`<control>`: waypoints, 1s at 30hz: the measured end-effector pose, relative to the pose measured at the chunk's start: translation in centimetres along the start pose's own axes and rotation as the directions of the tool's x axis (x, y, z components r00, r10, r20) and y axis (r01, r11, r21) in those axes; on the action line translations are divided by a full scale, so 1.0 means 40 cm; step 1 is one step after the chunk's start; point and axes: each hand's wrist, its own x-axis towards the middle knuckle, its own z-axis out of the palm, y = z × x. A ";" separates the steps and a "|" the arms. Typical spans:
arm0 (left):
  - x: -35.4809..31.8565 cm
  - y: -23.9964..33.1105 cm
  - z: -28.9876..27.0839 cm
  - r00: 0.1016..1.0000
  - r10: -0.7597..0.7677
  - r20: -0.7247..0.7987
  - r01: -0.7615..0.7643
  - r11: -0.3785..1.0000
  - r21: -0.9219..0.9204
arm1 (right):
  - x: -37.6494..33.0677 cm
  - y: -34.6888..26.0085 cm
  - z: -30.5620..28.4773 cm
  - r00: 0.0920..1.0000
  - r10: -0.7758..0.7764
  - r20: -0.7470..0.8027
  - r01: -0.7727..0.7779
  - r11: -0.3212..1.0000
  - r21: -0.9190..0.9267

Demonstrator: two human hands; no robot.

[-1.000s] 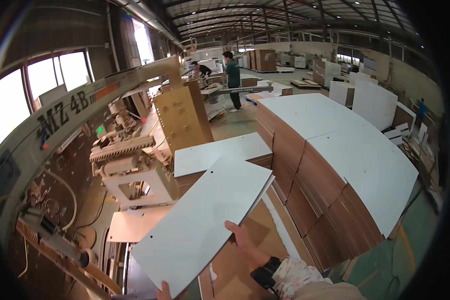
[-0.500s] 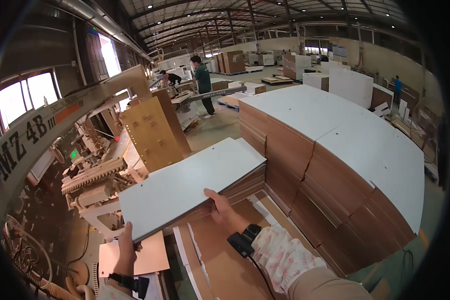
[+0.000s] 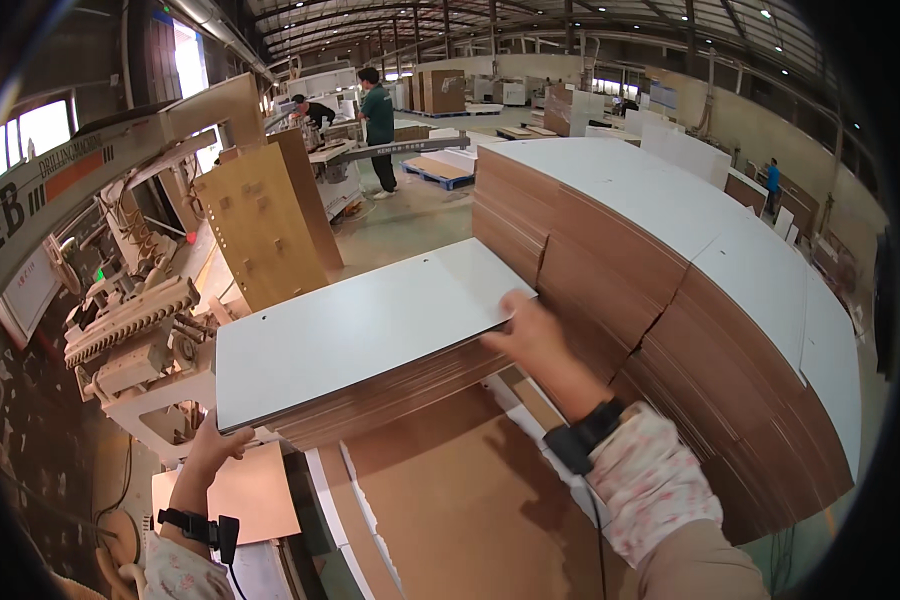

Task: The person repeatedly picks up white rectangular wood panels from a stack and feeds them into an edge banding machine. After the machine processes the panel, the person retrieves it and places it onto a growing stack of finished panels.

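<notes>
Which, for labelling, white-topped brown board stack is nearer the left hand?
The lower, left stack: left hand at its corner; the taller, right stack is farther.

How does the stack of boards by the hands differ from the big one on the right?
The near stack is smaller and lower; the big stack rises above it.
The near stack looks like a single pile; the big stack shows seams between adjoining piles.
The left hand and right hand are at the near stack's edges; neither appears to hold the big stack.
Both have white tops and brown sides.
</notes>
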 end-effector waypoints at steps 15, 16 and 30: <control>0.050 0.031 0.043 0.989 0.042 -0.145 0.008 0.945 0.327 | 0.185 0.168 0.006 0.938 0.005 0.346 0.128 0.925 -0.358; 0.057 0.043 0.056 0.989 0.050 -0.136 0.003 0.932 0.363 | 0.195 0.176 0.002 0.932 0.016 0.362 0.135 0.912 -0.388; 0.100 -0.015 0.118 0.944 0.271 -0.188 -0.174 0.893 0.416 | 0.272 0.153 0.008 0.862 0.088 0.500 0.318 0.674 -0.667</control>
